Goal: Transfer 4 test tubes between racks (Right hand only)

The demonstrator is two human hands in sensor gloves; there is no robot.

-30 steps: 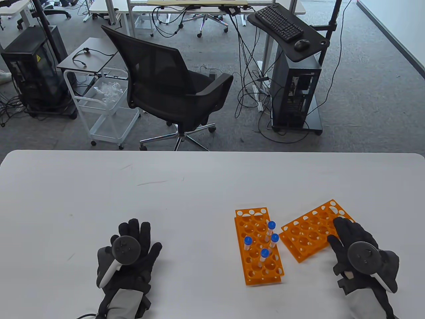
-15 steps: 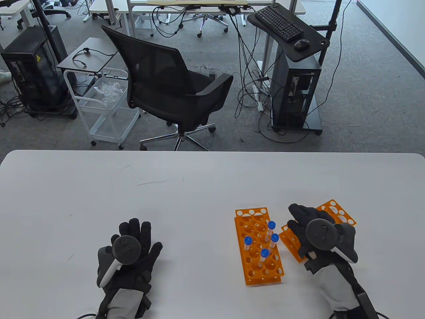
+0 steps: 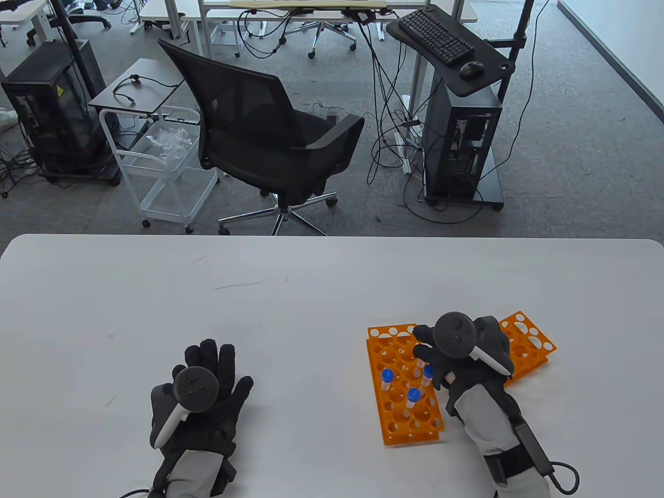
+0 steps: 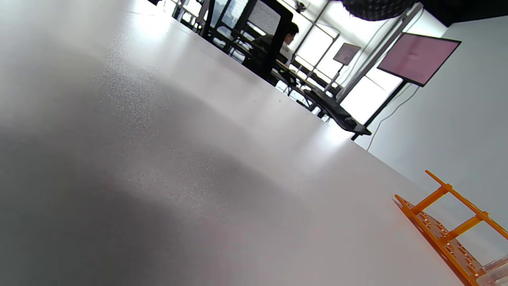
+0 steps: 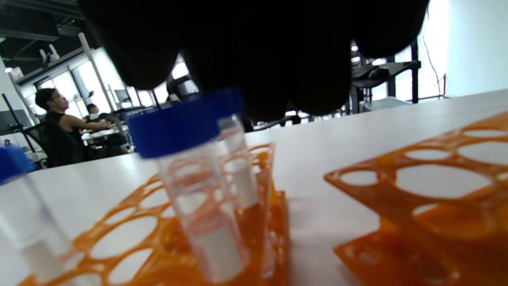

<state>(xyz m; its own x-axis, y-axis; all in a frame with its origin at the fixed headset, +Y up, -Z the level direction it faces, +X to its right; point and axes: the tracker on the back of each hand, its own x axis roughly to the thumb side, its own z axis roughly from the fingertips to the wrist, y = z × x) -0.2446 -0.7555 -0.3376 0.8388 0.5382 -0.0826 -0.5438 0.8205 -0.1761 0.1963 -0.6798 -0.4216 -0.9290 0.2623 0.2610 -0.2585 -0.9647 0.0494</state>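
Note:
An orange rack stands at the table's right front and holds blue-capped test tubes; three show in the table view. My right hand is over this rack's far right part, and its fingers cover the far tube's cap. In the right wrist view the dark fingers hang just above two blue-capped tubes and do not close around either. A second orange rack, with no tubes showing, lies to the right, partly under my wrist. My left hand lies flat on the table, holding nothing.
The white table stretches wide to the left and back. An office chair, a white cart and a computer stand are on the floor beyond its far edge. The left wrist view shows a rack's edge.
My right hand has moved left from the right rack to above the left rack and now covers the far tube's cap. The left hand has stayed put.

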